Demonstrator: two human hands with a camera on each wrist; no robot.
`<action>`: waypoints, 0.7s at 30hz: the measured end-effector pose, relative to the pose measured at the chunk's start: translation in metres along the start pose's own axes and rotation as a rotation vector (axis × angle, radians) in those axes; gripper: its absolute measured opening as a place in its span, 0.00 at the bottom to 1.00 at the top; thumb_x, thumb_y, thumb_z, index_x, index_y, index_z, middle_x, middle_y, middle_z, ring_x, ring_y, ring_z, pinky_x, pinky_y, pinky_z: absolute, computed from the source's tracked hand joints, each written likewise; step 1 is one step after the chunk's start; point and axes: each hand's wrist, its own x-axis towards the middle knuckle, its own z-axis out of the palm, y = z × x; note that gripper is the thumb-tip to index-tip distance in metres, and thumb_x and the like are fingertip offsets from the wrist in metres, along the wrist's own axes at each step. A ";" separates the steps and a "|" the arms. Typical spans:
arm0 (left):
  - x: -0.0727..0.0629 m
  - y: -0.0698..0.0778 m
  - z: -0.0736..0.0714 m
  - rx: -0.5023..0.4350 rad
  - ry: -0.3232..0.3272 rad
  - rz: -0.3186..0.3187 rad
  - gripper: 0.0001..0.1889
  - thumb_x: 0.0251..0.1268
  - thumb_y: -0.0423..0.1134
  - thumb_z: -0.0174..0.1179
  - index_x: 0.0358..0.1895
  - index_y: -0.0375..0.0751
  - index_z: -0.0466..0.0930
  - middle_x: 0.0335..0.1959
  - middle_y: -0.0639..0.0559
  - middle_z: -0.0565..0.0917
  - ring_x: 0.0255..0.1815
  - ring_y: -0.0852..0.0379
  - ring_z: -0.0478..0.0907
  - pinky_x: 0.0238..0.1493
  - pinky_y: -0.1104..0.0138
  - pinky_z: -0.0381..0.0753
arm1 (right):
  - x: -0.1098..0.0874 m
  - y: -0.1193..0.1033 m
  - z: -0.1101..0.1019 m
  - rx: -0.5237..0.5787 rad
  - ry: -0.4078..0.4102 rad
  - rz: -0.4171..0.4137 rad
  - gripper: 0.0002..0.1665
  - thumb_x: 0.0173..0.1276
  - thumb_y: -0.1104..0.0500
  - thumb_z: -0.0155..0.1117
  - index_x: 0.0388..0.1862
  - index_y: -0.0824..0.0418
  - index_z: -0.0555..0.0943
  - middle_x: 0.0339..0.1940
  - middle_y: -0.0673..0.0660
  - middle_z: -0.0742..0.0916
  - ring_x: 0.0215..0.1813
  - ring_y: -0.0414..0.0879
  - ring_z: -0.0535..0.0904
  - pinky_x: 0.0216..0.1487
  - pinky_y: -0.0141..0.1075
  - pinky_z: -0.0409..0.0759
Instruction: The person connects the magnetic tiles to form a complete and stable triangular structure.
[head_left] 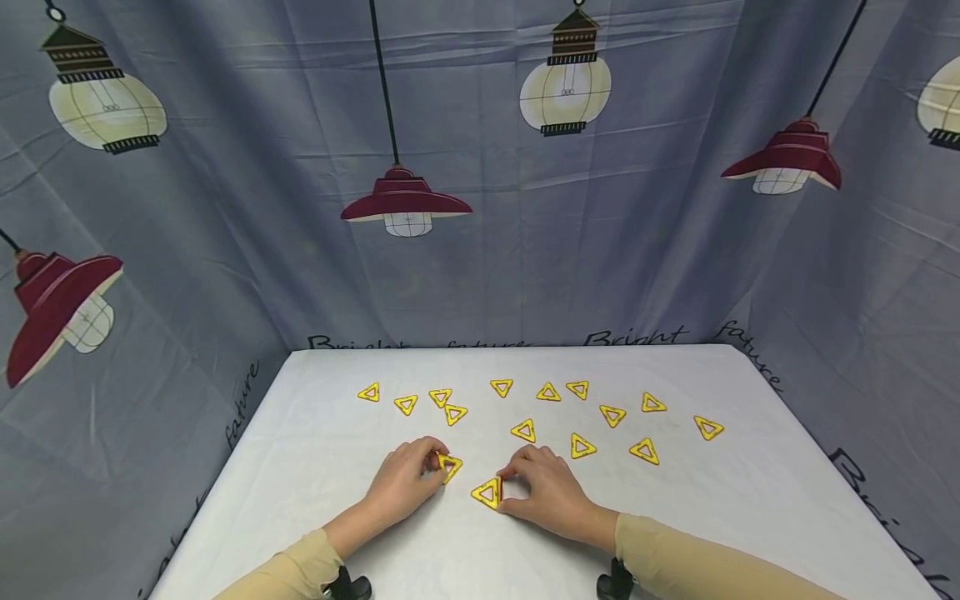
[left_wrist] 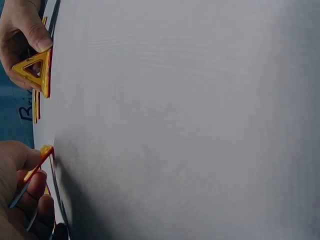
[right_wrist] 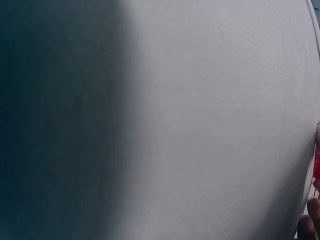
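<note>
My left hand (head_left: pixel 401 482) pinches a yellow triangle tile (head_left: pixel 457 463) with a triangular hole, thumb and fingers on its left side. To the right, my right hand (head_left: pixel 551 492) grips another yellow triangle tile (head_left: pixel 497 485) between thumb and fingertips. That second tile shows a red edge and stands tilted in the left wrist view. The two held tiles are apart in the head view. Also in the left wrist view, the left hand's fingers curl around its red-edged tile (left_wrist: pixel 34 171), partly covering it. The right wrist view catches only fingertips (right_wrist: pixel 314 207) and a bit of red.
Several more yellow triangle tiles (head_left: pixel 581 452) lie scattered over the far half of the white table (head_left: pixel 300 467). The nearest one (head_left: pixel 528 437) is just beyond the right hand. A grey curtain (head_left: pixel 480 283) with printed lamps surrounds the table's back and sides.
</note>
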 end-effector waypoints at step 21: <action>0.002 -0.006 -0.007 -0.062 -0.072 0.088 0.09 0.65 0.37 0.69 0.46 0.54 0.86 0.32 0.67 0.76 0.29 0.67 0.70 0.30 0.70 0.72 | 0.000 0.001 0.001 0.000 0.000 0.004 0.23 0.54 0.39 0.81 0.47 0.44 0.87 0.46 0.38 0.78 0.48 0.39 0.71 0.50 0.42 0.73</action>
